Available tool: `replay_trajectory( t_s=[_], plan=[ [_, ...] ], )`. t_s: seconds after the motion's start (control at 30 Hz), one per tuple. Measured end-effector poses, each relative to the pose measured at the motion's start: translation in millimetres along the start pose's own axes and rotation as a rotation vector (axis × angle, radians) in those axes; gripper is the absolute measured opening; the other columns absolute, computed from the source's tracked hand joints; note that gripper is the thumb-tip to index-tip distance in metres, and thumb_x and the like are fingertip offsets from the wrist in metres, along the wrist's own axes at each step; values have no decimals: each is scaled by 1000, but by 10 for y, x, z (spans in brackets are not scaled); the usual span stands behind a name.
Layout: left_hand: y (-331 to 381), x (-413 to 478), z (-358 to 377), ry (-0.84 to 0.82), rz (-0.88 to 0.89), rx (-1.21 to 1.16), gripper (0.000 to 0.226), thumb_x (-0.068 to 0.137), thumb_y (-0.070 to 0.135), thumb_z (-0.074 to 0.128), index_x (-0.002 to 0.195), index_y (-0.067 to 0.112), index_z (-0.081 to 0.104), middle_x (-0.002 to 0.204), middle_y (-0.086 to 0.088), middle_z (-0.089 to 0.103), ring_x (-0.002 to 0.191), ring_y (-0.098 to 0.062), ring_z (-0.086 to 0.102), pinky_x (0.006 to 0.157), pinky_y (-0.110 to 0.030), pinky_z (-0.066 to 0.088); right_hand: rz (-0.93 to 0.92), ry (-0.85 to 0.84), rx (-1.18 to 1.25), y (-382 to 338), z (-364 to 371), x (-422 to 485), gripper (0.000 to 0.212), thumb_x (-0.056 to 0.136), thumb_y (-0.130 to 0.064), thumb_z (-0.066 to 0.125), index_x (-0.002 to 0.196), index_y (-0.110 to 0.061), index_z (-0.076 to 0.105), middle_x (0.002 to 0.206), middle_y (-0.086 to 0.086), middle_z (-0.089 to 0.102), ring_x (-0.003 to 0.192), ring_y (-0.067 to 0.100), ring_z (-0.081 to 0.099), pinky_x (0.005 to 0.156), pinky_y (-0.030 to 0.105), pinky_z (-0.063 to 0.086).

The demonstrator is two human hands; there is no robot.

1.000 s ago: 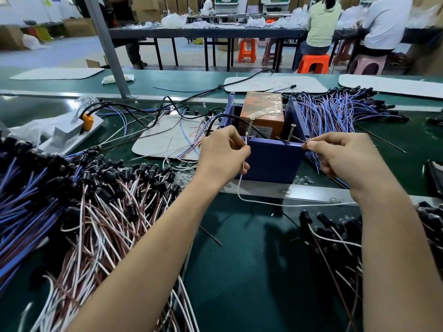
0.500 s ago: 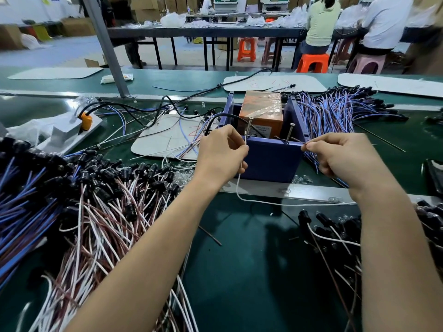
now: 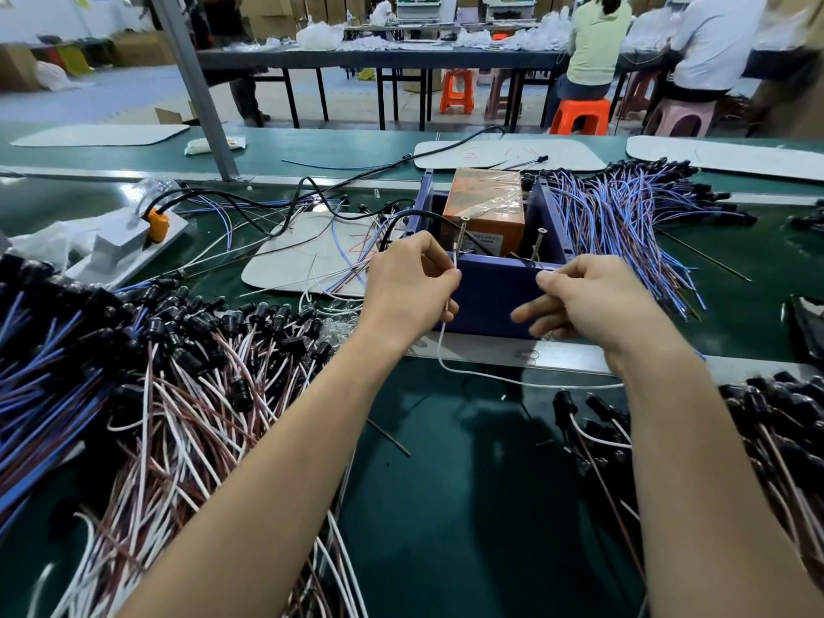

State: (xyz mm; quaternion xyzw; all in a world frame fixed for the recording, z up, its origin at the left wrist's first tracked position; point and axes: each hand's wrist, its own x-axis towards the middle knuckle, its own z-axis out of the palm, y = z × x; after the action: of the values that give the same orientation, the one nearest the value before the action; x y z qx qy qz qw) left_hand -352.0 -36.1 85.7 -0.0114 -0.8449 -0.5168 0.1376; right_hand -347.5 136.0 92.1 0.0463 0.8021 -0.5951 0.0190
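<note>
The left hand [image 3: 408, 287] pinches a thin white wire [image 3: 481, 376] between curled fingers; the right hand [image 3: 593, 301] pinches its far end, before the blue plastic box [image 3: 490, 301].

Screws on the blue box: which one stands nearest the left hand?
The left screw, right above the left hand; the other screw stands toward the right hand.

Carton [image 3: 484, 202] in bin [image 3: 490, 301] (wire heap [image 3: 147, 376] left)

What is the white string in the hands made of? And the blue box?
The white wire looks plastic-coated, smooth and bendy, since it droops in a curve; there is probably metal inside, unseen. The blue box looks like hard matte plastic, with flat, even-coloured walls.
</note>
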Motion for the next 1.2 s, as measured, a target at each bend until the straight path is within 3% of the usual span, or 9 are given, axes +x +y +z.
replay_trajectory(
  t_s=[0.5,0.77,0.97,1.2],
  plan=[
    [-13,3,-6,-4,-4,-9,18,85,0,61,73,12,56,55,-5,62,46,-16,65,47,-29,57,-22,134,2,35,90,33,22,94,-10,55,73,-11,52,54,7,67,34,12,53,34,14,35],
    [-19,4,-2,-6,3,1,18,85,0,61,72,12,56,55,-3,62,46,-15,65,47,-27,56,-32,135,6,43,89,34,21,94,-9,56,73,-11,53,53,5,67,35,12,54,35,14,36],
    [-35,8,13,-15,-6,-6,16,85,-1,61,74,10,57,56,-5,62,46,-15,65,46,-27,56,-23,104,39,22,85,12,19,93,-4,56,74,-6,54,60,14,66,33,9,53,34,13,35],
    [-25,-1,24,-14,0,-6,14,85,-1,61,75,8,58,56,-6,62,45,-15,65,46,-28,56,-55,100,-2,67,66,67,19,92,-9,57,73,-11,60,58,6,70,40,14,55,37,15,38]
  ],
)
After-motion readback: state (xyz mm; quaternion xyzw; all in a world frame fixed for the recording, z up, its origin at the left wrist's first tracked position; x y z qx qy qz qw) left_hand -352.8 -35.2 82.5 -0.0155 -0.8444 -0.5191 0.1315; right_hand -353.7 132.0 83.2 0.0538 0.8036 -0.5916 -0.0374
